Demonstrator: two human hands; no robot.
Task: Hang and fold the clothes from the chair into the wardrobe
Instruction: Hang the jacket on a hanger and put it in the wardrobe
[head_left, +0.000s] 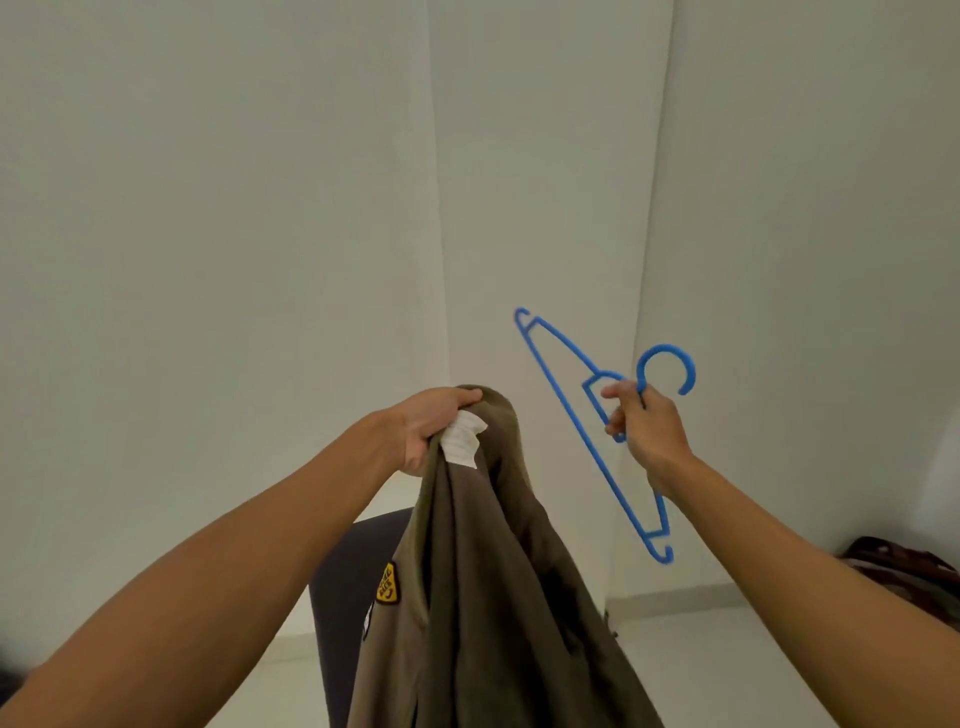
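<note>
While the left hand (431, 426) bunches up the collar of an olive shirt (488, 597), holding it up so it hangs over a dark chair (353, 597), the right hand (647, 423) is wrapped around the neck of a tilted blue hanger (587, 431), just beside the shirt.

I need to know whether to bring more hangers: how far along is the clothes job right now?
Nothing shows as finished; the wardrobe is out of view. In hand: the left hand grips an olive shirt bunched at its collar, and the right hand holds a blue hanger near its hook, clear of the shirt. Left: threading the hanger into the shirt and hanging it. The dark chair stands behind the shirt.
</note>
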